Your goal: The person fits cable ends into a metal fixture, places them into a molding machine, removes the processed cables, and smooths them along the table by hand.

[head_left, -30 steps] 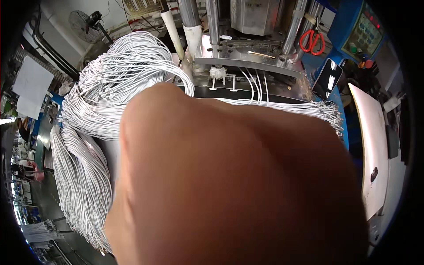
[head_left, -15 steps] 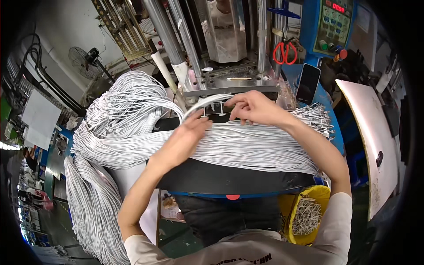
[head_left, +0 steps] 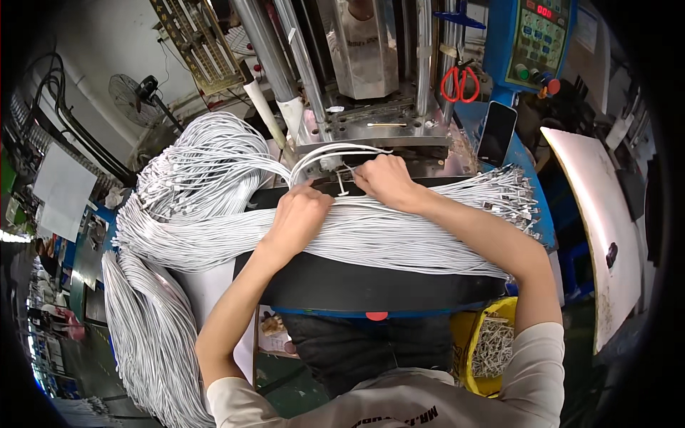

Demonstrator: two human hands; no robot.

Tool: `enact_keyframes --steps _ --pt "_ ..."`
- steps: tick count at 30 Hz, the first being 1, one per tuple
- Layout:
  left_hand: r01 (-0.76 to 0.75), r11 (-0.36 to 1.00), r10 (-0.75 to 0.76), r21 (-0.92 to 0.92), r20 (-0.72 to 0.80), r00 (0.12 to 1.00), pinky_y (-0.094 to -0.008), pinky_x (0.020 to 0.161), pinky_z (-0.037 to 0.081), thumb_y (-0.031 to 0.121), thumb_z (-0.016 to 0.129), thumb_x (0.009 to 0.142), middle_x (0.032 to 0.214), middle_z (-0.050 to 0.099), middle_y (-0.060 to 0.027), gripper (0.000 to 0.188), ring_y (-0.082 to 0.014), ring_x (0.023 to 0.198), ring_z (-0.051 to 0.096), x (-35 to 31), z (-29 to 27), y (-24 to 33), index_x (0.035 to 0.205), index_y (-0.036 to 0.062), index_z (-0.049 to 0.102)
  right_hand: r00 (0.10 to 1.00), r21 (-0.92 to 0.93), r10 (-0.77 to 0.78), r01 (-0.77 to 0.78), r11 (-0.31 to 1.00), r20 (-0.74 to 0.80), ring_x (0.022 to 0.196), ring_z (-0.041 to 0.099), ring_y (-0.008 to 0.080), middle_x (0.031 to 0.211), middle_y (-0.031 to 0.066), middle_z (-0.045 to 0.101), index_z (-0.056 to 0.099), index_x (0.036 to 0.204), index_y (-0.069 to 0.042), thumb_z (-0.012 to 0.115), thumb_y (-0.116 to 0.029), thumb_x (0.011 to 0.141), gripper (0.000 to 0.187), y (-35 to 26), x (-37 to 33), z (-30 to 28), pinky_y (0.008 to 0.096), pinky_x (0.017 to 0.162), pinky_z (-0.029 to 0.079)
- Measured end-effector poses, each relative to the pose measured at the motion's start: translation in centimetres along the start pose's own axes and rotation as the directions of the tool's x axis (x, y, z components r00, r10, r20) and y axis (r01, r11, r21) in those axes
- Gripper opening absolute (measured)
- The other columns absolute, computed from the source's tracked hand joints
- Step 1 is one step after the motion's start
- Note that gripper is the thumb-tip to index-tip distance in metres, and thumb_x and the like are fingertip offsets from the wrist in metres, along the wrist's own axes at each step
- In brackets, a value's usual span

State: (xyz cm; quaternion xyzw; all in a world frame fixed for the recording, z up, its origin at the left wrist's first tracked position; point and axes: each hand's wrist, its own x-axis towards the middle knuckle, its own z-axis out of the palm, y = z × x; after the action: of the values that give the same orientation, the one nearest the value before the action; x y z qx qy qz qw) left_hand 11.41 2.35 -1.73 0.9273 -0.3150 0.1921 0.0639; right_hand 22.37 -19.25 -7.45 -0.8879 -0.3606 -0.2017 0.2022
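On white cables [head_left: 399, 239] — left hand [head_left: 300, 217], right hand [head_left: 385, 182]

**Both arms stretched forward, hands close together**

Both bare forearms reach away from the body, converging ahead. The left hand [head_left: 298, 214] lies palm down, knuckles up, fingers curled and pointing toward the other hand. The right hand [head_left: 385, 180] sits slightly farther out, fingers bent and pinched at their tips. The right elbow juts outward; short pale sleeves cover the shoulders.

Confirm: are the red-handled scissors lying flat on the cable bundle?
No, the red-handled scissors hang up beside the blue control panel, well above the white cables.
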Motion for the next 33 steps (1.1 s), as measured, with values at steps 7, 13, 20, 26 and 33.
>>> enact_keyframes --steps 7,13,20,26,33 --pt "0.071 0.997 -0.072 -0.026 -0.042 0.997 -0.043 0.094 0.055 0.004 0.073 0.083 0.089 0.069 -0.0129 0.009 -0.0348 0.094 0.067 -0.9 -0.4 0.5 0.092 0.0022 0.073 0.944 0.166 0.038 0.018 0.986 -0.329 0.053 0.062 0.0336 0.06 0.016 0.061 0.074 0.091 -0.006 0.071 -0.02 0.093 0.015 -3.2 -2.7 -9.8 0.0416 0.049 0.046" --pt "-0.109 0.788 0.028 -0.606 -0.141 0.99 -0.0393 0.093 0.059 0.002 0.077 0.084 0.109 0.074 -0.0132 0.016 -0.0305 0.105 0.071 -1.5 -7.6 9.0 0.1 0.0046 0.075 0.642 0.076 -0.107 0.076 0.994 0.759 0.056 0.066 0.0213 0.064 0.0105 0.064 0.075 0.091 -0.005 0.073 -0.018 0.094 0.013 0.8 -8.4 -24.2 0.0311 0.052 0.047" --pt "-0.286 0.566 0.016 -0.774 -0.336 0.942 -0.0401 0.09 0.061 0.005 0.078 0.083 0.109 0.075 -0.0086 0.019 -0.0252 0.11 0.071 0.6 -10.9 15.0 0.101 0.0053 0.077 0.462 0.492 -0.309 -0.352 0.797 0.831 0.065 0.07 0.0151 0.088 0.0043 0.077 0.075 0.105 -0.004 0.08 -0.015 0.09 0.019 3.1 -12.4 -27.7 0.0267 0.056 0.053" --pt "-0.428 0.537 0.134 -0.727 -0.427 0.894 -0.0395 0.091 0.06 0.006 0.076 0.082 0.109 0.073 -0.0084 0.019 -0.025 0.11 0.07 2.8 -9.7 14.8 0.102 0.005 0.076 0.751 0.442 -0.028 -0.358 0.823 0.659 0.074 0.072 0.0168 0.09 0.0061 0.077 0.073 0.107 -0.002 0.078 -0.014 0.09 0.022 1.0 -13.6 -22.0 0.0292 0.062 0.055" --pt "-0.528 0.526 0.189 -0.667 -0.514 0.837 -0.0389 0.092 0.059 0.006 0.074 0.082 0.108 0.072 -0.0082 0.02 -0.0247 0.109 0.068 5.4 -9.1 16.1 0.102 0.0047 0.075 0.988 0.104 -0.054 0.039 0.994 0.145 0.093 0.071 0.0201 0.103 0.0116 0.075 0.07 0.109 -0.001 0.073 -0.011 0.092 0.021 -1.0 -11.5 -15.8 0.0337 0.075 0.055"
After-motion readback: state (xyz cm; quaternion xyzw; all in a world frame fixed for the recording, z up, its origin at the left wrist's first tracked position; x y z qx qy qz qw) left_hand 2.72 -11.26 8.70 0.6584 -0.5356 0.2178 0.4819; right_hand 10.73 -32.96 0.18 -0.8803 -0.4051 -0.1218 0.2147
